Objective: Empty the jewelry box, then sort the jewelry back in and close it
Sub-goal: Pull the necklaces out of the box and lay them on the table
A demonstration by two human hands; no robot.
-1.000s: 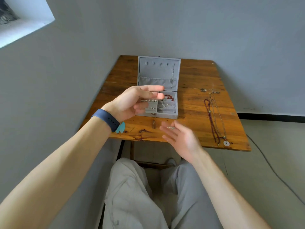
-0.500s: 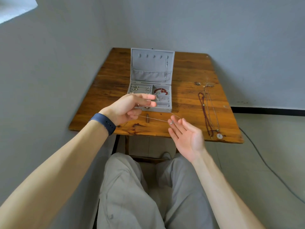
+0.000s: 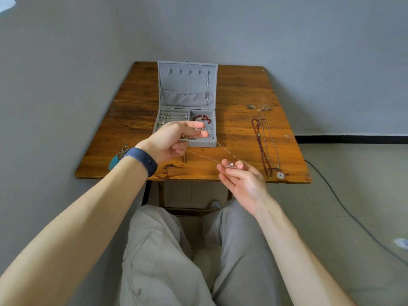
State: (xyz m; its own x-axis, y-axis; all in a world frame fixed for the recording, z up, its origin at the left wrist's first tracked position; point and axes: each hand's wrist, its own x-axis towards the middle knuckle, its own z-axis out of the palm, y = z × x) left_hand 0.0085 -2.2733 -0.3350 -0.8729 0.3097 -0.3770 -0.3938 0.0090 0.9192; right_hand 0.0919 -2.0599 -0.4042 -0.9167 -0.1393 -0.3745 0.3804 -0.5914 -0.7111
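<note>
Currently emptying | left hand (image 3: 174, 140) pinches necklace chain (image 3: 205, 157), right hand (image 3: 240, 180) pinches its pendant (image 3: 230, 165), chain taut between | jewelry box (image 3: 187, 85) open just beyond left hand | next: lay chain flat beside right hand

Soft, even daylight is filling the room, and a bright patch (image 3: 5, 3) is glaring in the top left corner. The table (image 3: 242, 89) is shining faintly. The wide lens is stretching the forearms (image 3: 77, 217) toward the edges, and the thin chain (image 3: 203, 156) is barely resolving.
</note>
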